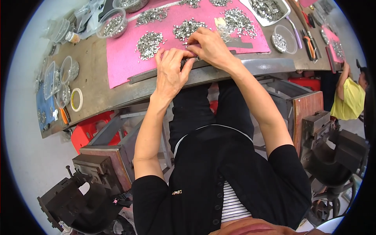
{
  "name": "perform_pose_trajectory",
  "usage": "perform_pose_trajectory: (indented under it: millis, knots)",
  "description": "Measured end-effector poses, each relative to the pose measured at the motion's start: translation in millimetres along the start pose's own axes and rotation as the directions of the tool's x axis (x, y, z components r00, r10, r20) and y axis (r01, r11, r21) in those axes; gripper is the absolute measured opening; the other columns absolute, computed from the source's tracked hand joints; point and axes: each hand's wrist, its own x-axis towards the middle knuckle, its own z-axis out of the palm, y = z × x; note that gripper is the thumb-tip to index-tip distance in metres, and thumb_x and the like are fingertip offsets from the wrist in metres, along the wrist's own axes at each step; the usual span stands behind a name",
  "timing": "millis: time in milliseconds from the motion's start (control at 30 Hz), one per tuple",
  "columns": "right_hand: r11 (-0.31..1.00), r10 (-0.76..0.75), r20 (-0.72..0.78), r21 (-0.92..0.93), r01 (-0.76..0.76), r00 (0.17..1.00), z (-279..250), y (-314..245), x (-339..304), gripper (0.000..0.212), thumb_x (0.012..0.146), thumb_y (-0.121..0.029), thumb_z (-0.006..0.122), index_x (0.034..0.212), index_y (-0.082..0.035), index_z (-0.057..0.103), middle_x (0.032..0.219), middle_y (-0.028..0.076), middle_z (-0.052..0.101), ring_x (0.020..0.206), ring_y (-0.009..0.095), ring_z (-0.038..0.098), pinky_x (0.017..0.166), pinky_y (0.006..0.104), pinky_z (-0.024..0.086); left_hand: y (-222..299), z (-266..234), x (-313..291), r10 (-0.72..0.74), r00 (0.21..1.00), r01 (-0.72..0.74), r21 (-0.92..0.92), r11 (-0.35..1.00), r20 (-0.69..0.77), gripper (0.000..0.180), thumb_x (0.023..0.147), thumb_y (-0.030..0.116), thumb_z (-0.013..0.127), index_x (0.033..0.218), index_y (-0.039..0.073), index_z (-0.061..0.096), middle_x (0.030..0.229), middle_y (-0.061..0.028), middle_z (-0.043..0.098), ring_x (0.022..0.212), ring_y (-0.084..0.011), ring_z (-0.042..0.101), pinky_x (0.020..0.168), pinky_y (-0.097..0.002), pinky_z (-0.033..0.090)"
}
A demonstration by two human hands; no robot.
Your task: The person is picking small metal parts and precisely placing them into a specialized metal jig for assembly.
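Observation:
My left hand is bent over the front edge of the pink mat, its thumb and fingers closed together at a dark metal bar. Just right of it, my right hand reaches in with its fingers pinched, the tips close to the left fingers. Whatever lies between the fingertips is too small and covered to make out. Beyond the hands, small shiny metal pieces lie in heaps on the mat, one heap left of my left hand and another just past my right hand.
Clear plastic tubs of metal pieces stand at the left and right. A white tray holds more. Orange-handled pliers and a tape roll lie on the table. Vises flank me; another person is at far right.

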Motion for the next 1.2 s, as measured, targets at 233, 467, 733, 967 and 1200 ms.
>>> perform_pose_trajectory:
  millis: [233,467,733,967,1200]
  knots:
    - [0.987,-0.064,-0.027,-0.151,0.059,0.998,4.7,6.6,-2.8,0.01,0.088,-0.014,0.066,0.09,-0.004,0.067,0.087,0.01,0.062,0.088,0.03,0.061,0.079,0.0402,0.042,-0.3,2.4,-2.5,-0.018,1.0,0.018,0.003,1.0,-0.016,0.015,0.084,0.013,0.075,0.095,0.007,0.066,0.087,-0.0054,0.063,0.084,-0.0263,0.06,0.103,-0.0466,0.036]
    - [0.981,-0.067,0.057,-0.178,0.076,0.996,0.4,5.2,0.8,0.01,0.089,-0.013,0.064,0.093,-0.004,0.066,0.089,0.009,0.061,0.091,0.029,0.061,0.081,0.0407,0.042,-14.5,-7.1,12.5,-0.107,0.992,0.109,0.034,0.993,-0.067,0.008,0.088,0.014,0.071,0.092,0.008,0.069,0.084,-0.0044,0.066,0.08,-0.0232,0.061,0.092,-0.0427,0.037]
    - [0.996,-0.082,0.053,-0.042,0.084,0.995,-27.9,-13.2,-29.5,0.009,0.089,-0.011,0.066,0.093,-0.003,0.064,0.087,0.008,0.06,0.087,0.027,0.06,0.081,0.0387,0.041,-32.6,-11.4,29.7,-0.075,0.993,0.057,0.198,0.979,0.086,0.018,0.086,0.031,0.075,0.095,0.016,0.075,0.084,-0.0023,0.064,0.089,-0.0214,0.06,0.098,-0.0453,0.03]
    - [0.989,-0.127,0.01,-0.073,0.127,0.992,-25.9,-14.7,-36.2,0.008,0.088,-0.013,0.066,0.091,-0.006,0.068,0.086,0.007,0.059,0.085,0.026,0.059,0.081,0.0388,0.041,-35.5,-11.1,29.8,-0.158,0.98,0.137,0.169,0.976,0.117,0.02,0.085,0.032,0.076,0.094,0.015,0.075,0.082,-0.0016,0.064,0.087,-0.0202,0.06,0.097,-0.0446,0.03]
    - [0.999,-0.05,-0.004,-0.009,0.05,0.999,-14.1,-1.6,-5.0,0.009,0.088,-0.014,0.069,0.093,-0.007,0.071,0.083,0.005,0.064,0.082,0.024,0.063,0.08,0.0367,0.041,-37.8,-10.1,29.0,-0.177,0.981,0.164,0.155,0.974,0.075,0.016,0.087,0.027,0.074,0.091,0.011,0.073,0.08,-0.0016,0.065,0.082,-0.0197,0.062,0.097,-0.0446,0.031]
